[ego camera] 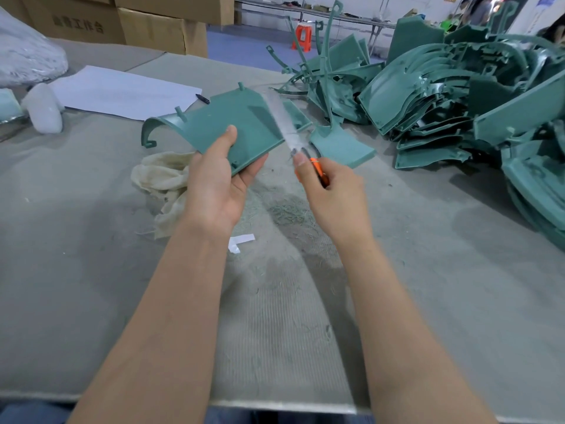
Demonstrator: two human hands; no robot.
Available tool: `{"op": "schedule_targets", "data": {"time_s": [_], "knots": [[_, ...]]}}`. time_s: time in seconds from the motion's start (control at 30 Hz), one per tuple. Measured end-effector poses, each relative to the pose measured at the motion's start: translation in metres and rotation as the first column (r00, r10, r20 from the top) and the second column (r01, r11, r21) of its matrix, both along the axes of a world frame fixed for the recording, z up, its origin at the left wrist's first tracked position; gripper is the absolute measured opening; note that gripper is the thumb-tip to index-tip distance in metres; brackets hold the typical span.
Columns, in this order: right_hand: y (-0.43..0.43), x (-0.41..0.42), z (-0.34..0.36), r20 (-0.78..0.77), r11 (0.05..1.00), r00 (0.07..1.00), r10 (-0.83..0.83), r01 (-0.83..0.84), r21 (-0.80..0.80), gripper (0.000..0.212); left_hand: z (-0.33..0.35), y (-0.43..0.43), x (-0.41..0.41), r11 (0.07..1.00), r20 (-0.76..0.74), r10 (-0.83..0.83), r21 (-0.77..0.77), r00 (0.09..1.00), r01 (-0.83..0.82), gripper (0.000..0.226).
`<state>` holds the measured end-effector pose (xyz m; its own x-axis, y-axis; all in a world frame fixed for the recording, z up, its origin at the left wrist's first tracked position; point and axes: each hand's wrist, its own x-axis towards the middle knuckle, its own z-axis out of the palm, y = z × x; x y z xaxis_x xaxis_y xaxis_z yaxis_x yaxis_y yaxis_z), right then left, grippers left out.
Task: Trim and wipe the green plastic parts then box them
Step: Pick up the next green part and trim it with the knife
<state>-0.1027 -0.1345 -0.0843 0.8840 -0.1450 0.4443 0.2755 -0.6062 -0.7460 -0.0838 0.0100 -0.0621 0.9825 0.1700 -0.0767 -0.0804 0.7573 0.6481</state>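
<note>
Head view: the left hand [214, 185] holds a green part [235, 123] up off the table [91, 270]. The thumb presses on the part's top face and the fingers curl under its near corner. This pinch tilts the part's right edge toward the other hand, probably so that the edge is free for trimming.

The right hand [333, 194] is wrapped round the orange handle of a knife [293, 139], with the thumb laid along the top to steady it. The long blade is blurred and lies along the part's right edge. I cannot tell whether it touches the plastic. My guess is a trimming stroke along that edge.

Fine shavings [290, 209] lie on the table below the hands, which fits the part being held above that spot.

A crumpled cloth [162, 179] sits just beside the left wrist, within easy reach for wiping. A large pile [458, 96] of green parts fills the right side of the table, likely work still to be done. One flat piece [342, 145] lies apart from it, near the knife hand.

Far left are a sheet of paper [122, 91], a pen [202, 98] and a clear bag [24, 53]. Cardboard boxes [159, 29] stand behind the table, well apart from the hands, so I judge boxing has not yet begun for this part.
</note>
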Motion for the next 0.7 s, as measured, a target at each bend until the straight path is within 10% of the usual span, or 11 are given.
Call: {"op": "schedule_targets", "data": {"time_s": [0.23,0.5,0.7], "knots": [[0.022,-0.009,-0.001,-0.006,0.977,0.984,0.176,-0.175,-0.118,0.047,0.002,0.0,0.002,0.998,0.045,-0.053,-0.023,0.998,0.054,0.018],[-0.012,0.003,0.003,0.063,0.984,0.982,-0.178,0.177,0.019,0.053,0.004,-0.001,-0.004,0.991,0.033,-0.051,-0.125,0.998,0.055,0.006],[-0.01,0.005,-0.002,0.039,0.99,0.99,-0.133,0.13,0.056,0.052,0.005,0.0,-0.005,0.992,0.025,-0.038,-0.12,0.999,0.041,0.007]]}}
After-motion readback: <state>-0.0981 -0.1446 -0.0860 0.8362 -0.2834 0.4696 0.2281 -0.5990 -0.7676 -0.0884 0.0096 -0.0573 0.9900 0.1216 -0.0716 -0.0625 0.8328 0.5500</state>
